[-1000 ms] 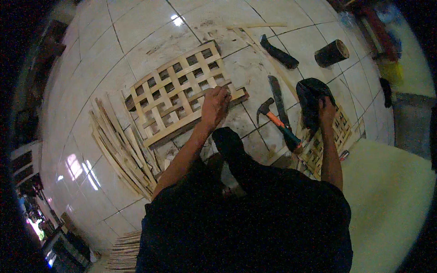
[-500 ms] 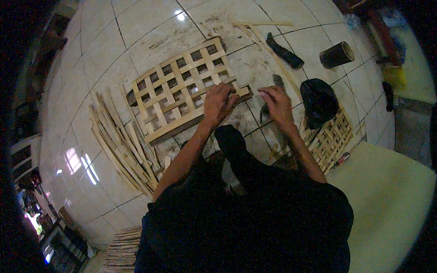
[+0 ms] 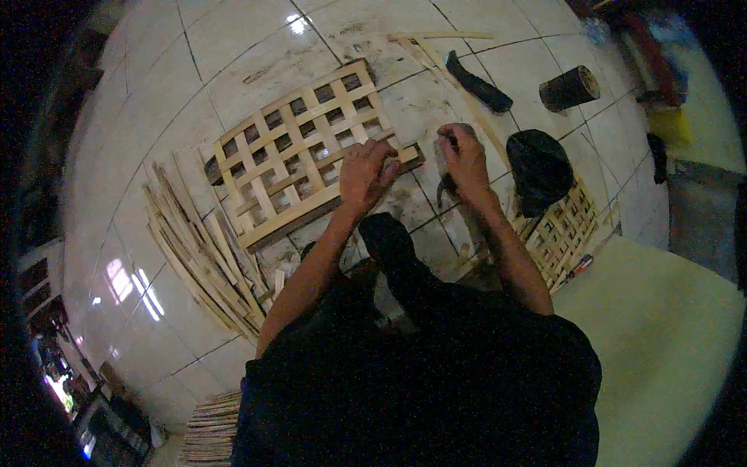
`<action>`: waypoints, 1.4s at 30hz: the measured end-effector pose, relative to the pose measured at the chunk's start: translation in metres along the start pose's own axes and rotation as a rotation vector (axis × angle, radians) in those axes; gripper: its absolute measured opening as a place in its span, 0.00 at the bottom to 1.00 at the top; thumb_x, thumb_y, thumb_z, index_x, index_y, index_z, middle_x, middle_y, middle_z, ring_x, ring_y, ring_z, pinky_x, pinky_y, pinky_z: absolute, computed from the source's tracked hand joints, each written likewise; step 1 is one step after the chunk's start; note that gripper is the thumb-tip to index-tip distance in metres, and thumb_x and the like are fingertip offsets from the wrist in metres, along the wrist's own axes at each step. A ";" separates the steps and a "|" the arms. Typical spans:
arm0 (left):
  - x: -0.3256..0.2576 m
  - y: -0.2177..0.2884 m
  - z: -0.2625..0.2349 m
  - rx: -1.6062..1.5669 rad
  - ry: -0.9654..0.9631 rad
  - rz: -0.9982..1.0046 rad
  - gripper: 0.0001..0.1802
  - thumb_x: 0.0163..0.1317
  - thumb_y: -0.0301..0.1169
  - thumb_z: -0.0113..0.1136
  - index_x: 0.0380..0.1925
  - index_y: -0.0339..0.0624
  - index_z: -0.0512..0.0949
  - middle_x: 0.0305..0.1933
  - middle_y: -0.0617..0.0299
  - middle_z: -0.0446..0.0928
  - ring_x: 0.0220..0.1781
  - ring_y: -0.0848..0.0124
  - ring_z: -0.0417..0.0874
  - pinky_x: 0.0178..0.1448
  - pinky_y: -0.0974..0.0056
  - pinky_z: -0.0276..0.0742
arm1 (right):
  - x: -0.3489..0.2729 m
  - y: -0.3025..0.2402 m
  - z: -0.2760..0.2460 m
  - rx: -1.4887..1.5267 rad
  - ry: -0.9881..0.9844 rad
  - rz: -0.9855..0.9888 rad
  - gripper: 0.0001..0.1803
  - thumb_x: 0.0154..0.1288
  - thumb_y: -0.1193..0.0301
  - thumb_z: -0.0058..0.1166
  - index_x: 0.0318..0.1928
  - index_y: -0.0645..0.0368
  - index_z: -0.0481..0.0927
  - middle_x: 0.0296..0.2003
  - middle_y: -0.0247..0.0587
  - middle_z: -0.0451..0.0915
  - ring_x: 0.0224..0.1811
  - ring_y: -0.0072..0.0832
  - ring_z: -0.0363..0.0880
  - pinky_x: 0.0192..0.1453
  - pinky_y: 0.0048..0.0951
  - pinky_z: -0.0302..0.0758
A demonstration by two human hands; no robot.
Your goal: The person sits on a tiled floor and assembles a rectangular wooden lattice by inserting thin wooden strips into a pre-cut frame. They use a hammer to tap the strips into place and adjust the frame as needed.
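Down on the floor, the lattice lies with the left hand at its right end, grip half curled (can't tell if it's holding); between lattice and bag, the right hand, fingers bent close, any hold hidden.

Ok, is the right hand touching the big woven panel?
Apart: the head view shows floor tile between the right hand and the woven panel.

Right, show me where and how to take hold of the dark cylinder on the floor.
Take the dark cylinder round its middle, probably best from straight above: it lies on its side, roughly left to right, so its round body can be clasped across. Nothing rests on it, and the black bag nearer you lies apart.
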State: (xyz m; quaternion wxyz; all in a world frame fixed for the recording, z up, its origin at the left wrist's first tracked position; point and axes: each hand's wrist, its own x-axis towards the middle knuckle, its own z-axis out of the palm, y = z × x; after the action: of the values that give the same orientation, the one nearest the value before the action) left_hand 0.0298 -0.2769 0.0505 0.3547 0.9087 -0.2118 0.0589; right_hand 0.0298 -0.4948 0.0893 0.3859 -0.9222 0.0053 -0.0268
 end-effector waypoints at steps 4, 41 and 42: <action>0.002 0.003 -0.002 -0.034 -0.012 -0.026 0.12 0.56 0.36 0.63 0.38 0.47 0.77 0.38 0.57 0.75 0.43 0.55 0.74 0.48 0.53 0.69 | 0.027 0.031 -0.014 -0.036 0.061 -0.059 0.09 0.62 0.75 0.50 0.42 0.63 0.75 0.37 0.53 0.79 0.42 0.49 0.78 0.49 0.42 0.74; 0.001 0.005 -0.004 0.010 0.001 -0.026 0.12 0.57 0.36 0.61 0.40 0.45 0.75 0.39 0.56 0.74 0.44 0.55 0.74 0.49 0.54 0.68 | -0.004 -0.048 -0.001 0.170 -0.215 0.107 0.13 0.67 0.65 0.51 0.45 0.62 0.77 0.40 0.53 0.81 0.42 0.48 0.81 0.46 0.40 0.77; 0.001 0.005 -0.005 0.009 0.005 -0.025 0.12 0.57 0.36 0.61 0.40 0.45 0.75 0.39 0.56 0.74 0.44 0.54 0.74 0.49 0.53 0.68 | -0.006 -0.046 0.003 0.152 -0.219 0.094 0.13 0.68 0.66 0.51 0.45 0.62 0.77 0.41 0.53 0.81 0.43 0.47 0.81 0.47 0.40 0.77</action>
State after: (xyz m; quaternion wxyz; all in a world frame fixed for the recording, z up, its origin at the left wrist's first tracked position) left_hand 0.0287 -0.2776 0.0574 0.3518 0.9127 -0.1996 0.0576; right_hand 0.0235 -0.4600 0.1198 0.4539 -0.8864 0.0042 0.0915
